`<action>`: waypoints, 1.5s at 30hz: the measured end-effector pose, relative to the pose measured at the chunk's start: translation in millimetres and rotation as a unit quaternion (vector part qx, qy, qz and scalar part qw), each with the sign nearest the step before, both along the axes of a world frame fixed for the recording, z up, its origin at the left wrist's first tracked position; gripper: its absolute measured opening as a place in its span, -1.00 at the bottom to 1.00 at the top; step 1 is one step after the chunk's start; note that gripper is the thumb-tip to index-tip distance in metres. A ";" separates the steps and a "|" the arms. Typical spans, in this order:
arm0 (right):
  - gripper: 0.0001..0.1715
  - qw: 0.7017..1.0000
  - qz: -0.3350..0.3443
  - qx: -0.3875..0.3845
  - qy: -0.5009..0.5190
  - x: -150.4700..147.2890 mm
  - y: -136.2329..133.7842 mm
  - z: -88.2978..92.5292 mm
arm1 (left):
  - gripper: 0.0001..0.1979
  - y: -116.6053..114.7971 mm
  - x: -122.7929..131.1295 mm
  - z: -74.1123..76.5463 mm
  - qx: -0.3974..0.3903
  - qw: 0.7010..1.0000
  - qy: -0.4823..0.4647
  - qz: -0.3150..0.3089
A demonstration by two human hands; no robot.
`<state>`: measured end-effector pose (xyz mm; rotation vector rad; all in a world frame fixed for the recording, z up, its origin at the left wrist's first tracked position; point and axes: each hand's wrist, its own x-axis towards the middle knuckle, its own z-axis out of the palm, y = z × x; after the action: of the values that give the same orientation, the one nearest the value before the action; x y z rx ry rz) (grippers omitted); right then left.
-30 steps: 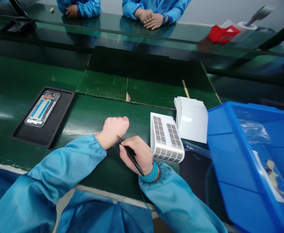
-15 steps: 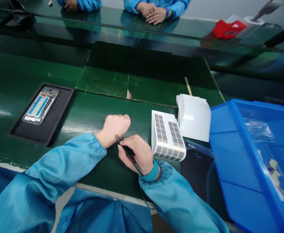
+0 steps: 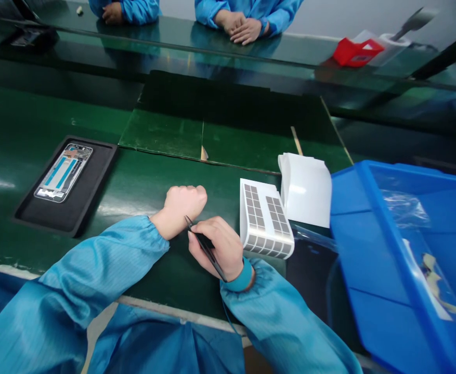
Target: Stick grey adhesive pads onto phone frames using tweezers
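Observation:
My left hand (image 3: pixel 184 202) rests on the green bench as a closed fist, back of the hand up; its palm is hidden and nothing sticks out of it. In my right hand (image 3: pixel 220 244) is a pair of black tweezers (image 3: pixel 209 253), pinched between thumb and fingers. The tips point up and away, close beside my left wrist, with nothing visible between them. Right of my right hand lies a folded white sheet of grey square stickers (image 3: pixel 257 221). To the left, an opened phone (image 3: pixel 64 172) with two blue strips sits in a black tray (image 3: pixel 91 179).
A stack of white sheets (image 3: pixel 305 189) lies behind the stickers. A large blue bin (image 3: pixel 368 259) at the right contains clear plastic bags (image 3: pixel 405 208). Across the bench are a co-worker's folded hands (image 3: pixel 241 28), another person's hand (image 3: pixel 113 13) and a red holder (image 3: pixel 356 52).
The whole view has shifted slightly, so the things on the bench appear a little further left. Both hands keep the same pose, and the tweezers stay in my right hand.

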<state>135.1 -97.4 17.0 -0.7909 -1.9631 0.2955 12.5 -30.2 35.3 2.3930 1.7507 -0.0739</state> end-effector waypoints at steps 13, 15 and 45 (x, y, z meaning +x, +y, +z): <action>-0.67 1.000 0.008 0.002 0.001 0.7 0.9 -2.4 | -0.74 -0.5 0.6 -0.2 0.001 1.000 0.007 0.004; -0.67 1.000 0.010 0.004 -0.001 0.7 1.3 -2.8 | -0.74 -0.6 0.7 0.0 0.001 1.000 0.006 0.004; -0.68 1.000 0.012 0.006 0.003 1.0 1.6 -2.1 | -0.74 0.1 -0.3 -0.7 0.001 1.000 0.001 -0.001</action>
<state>136.0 -95.7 14.9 -0.7596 -1.9675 0.3001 12.2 -30.1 34.5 2.3974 1.7502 -0.0733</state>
